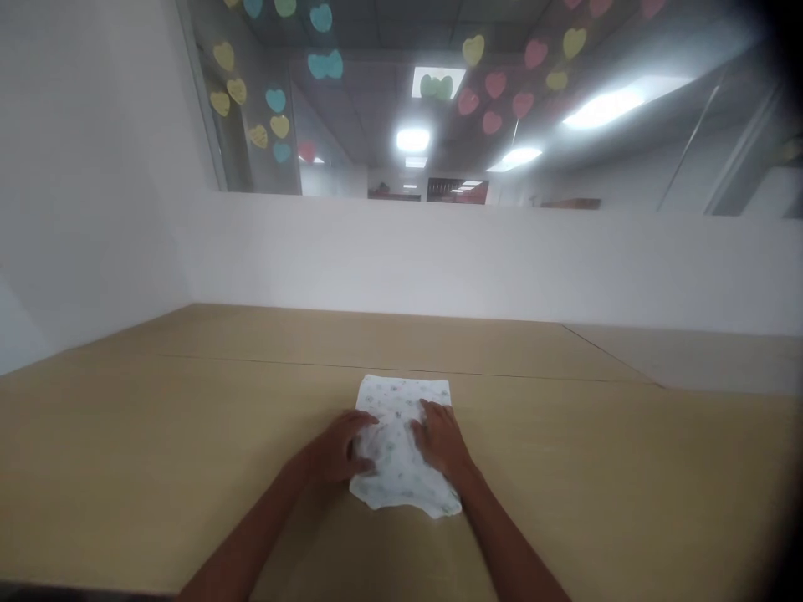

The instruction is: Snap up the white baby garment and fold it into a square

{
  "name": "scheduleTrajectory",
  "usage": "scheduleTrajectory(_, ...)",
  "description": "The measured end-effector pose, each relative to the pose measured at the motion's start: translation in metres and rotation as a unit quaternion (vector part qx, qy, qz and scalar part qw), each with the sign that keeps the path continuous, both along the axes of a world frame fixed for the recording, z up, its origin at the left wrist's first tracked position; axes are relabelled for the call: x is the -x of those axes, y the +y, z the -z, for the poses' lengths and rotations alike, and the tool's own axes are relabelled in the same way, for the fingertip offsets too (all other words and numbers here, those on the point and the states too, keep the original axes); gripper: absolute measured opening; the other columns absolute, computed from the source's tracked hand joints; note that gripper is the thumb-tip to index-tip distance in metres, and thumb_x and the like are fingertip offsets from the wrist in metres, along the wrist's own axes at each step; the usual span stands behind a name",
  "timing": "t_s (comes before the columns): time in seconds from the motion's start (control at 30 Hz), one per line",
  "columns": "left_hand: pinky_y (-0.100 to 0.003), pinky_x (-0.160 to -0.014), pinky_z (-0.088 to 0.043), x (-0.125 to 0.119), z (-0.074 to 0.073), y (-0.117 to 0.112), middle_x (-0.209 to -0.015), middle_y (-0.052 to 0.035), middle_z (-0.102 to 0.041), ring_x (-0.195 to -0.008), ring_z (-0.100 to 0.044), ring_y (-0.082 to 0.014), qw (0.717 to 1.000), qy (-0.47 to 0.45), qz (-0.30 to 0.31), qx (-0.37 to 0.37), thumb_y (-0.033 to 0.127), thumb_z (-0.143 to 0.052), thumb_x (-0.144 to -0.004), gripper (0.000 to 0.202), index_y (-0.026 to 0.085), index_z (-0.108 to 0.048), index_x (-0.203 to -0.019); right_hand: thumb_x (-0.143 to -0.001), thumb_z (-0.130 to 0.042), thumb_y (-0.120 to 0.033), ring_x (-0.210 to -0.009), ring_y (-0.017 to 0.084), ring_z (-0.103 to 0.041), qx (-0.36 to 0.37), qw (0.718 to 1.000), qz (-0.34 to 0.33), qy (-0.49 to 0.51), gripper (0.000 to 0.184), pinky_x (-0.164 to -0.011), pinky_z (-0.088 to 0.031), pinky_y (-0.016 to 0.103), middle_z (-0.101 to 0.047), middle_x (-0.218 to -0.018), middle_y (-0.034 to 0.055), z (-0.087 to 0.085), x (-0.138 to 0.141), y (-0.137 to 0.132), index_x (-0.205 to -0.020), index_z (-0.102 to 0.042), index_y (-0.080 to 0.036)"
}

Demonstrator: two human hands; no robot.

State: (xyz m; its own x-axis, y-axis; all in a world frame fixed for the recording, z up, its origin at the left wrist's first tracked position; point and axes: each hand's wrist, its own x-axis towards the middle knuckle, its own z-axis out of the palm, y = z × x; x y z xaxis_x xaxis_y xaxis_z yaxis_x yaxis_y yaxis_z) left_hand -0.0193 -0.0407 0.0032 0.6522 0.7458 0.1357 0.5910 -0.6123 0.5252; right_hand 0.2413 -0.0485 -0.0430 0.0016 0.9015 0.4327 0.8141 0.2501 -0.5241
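Note:
A small white cloth [401,410] with a faint green print lies folded on the tan table [188,435], near the front middle. My left hand [342,447] rests on the cloth's left side, fingers curled over its edge as if pinching the fabric. My right hand [442,439] lies flat on the right side of the cloth with its fingers stretched forward. Both forearms reach in from the bottom of the view.
The tan table runs to a white partition wall [439,251] at the back and a white wall on the left. A seam crosses the tabletop behind the cloth. Above the partition is glass with coloured heart stickers [495,84] and ceiling lights.

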Motion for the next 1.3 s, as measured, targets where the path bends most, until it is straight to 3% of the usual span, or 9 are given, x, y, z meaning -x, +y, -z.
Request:
scheduleTrajectory(0.1,-0.047,-0.106,-0.038,0.005,-0.003,0.013,-0.131,-0.0127,-0.052,-0.123,-0.047,-0.0287,0.999,-0.017,-0.034,-0.006,0.038,-0.059,-0.084,0.051,0.02,-0.051,-0.131,-0.085,-0.052,-0.032,-0.123,0.035,-0.05,0.011,0.999,0.003,0.037,0.05,-0.109,-0.033,0.053,-0.061,-0.126,0.02,0.002,-0.005,0.007,-0.131,-0.054,-0.012)
scheduleTrajectory(0.23,-0.048,-0.102,-0.038,0.001,-0.011,0.023,-0.116,-0.0106,-0.057,-0.115,-0.047,-0.0301,0.999,0.0,-0.022,-0.027,0.03,-0.065,-0.073,0.054,0.019,-0.052,-0.125,-0.079,-0.051,-0.022,-0.108,0.029,-0.059,0.005,0.997,-0.023,0.069,0.036,-0.099,-0.043,0.046,-0.066,-0.113,0.0157,-0.001,-0.008,0.011,-0.113,-0.063,-0.014)
scheduleTrajectory(0.37,-0.04,-0.093,-0.043,-0.002,-0.025,-0.006,-0.116,-0.0079,-0.051,-0.108,-0.049,-0.0267,0.999,-0.018,-0.007,-0.029,0.028,-0.068,-0.068,0.054,0.022,-0.051,-0.119,-0.076,-0.05,-0.019,-0.096,0.023,-0.059,-0.025,0.993,-0.059,0.097,0.019,-0.092,-0.046,0.038,-0.066,-0.096,0.0086,-0.013,-0.01,0.007,-0.09,-0.063,-0.018)
scheduleTrajectory(0.53,-0.028,-0.072,-0.042,-0.009,-0.018,-0.048,-0.097,-0.0015,-0.056,-0.079,-0.053,-0.0177,1.0,0.003,-0.024,-0.018,0.014,-0.057,-0.069,0.033,0.024,-0.057,-0.1,-0.084,-0.044,-0.025,-0.076,0.017,-0.057,-0.039,0.985,-0.07,0.155,0.016,-0.075,-0.049,0.03,-0.06,-0.082,0.0014,-0.028,-0.006,-0.001,-0.094,-0.055,-0.02)
scheduleTrajectory(0.67,-0.026,-0.068,-0.039,-0.011,-0.004,-0.051,-0.091,-0.0012,-0.059,-0.08,-0.055,-0.0171,0.998,-0.004,-0.053,-0.037,0.003,-0.044,-0.069,0.031,0.022,-0.058,-0.09,-0.083,-0.048,-0.034,-0.047,0.01,-0.043,0.055,0.96,-0.063,0.267,0.027,-0.047,-0.041,0.022,-0.049,-0.062,-0.008,-0.032,-0.003,-0.005,-0.108,-0.051,-0.023)
scheduleTrajectory(0.8,-0.027,-0.066,-0.039,-0.001,0.0,-0.047,-0.092,-0.003,-0.058,-0.075,-0.055,-0.0161,0.992,-0.026,-0.12,-0.041,0.006,-0.042,-0.077,0.032,0.022,-0.061,-0.097,-0.074,-0.057,-0.034,-0.043,0.008,-0.041,0.166,0.904,-0.031,0.392,0.035,-0.035,-0.035,0.016,-0.049,-0.062,-0.0102,-0.035,-0.001,-0.009,-0.107,-0.049,-0.027)
scheduleTrajectory(1.07,-0.035,-0.076,-0.044,0.0,0.008,-0.063,-0.093,-0.0066,-0.057,-0.086,-0.056,-0.0219,0.975,0.04,-0.193,-0.103,0.006,-0.042,-0.076,0.021,0.019,-0.056,-0.084,-0.061,-0.06,-0.022,-0.055,0.011,-0.052,0.233,0.859,-0.065,0.452,0.04,-0.035,-0.043,0.018,-0.05,-0.072,-0.0065,-0.044,0.012,-0.023,-0.1,-0.052,-0.026)
scheduleTrajectory(1.17,-0.043,-0.088,-0.047,-0.011,0.011,-0.057,-0.114,-0.0123,-0.057,-0.108,-0.054,-0.0284,0.969,0.049,-0.182,-0.161,0.009,-0.044,-0.078,0.03,0.019,-0.058,-0.102,-0.061,-0.058,-0.022,-0.053,0.009,-0.05,0.231,0.847,-0.074,0.473,0.043,-0.035,-0.041,0.017,-0.05,-0.075,-0.0066,-0.045,0.016,-0.023,-0.102,-0.05,-0.027)
scheduleTrajectory(1.3,-0.051,-0.112,-0.034,-0.014,0.009,-0.04,-0.144,-0.0104,-0.047,-0.134,-0.04,-0.0289,0.982,0.061,-0.068,-0.167,0.006,-0.044,-0.079,0.06,0.022,-0.046,-0.137,-0.06,-0.055,-0.02,-0.05,0.008,-0.048,0.224,0.827,-0.095,0.507,0.045,-0.035,-0.041,0.018,-0.05,-0.076,-0.007,-0.044,0.016,-0.023,-0.104,-0.051,-0.027)
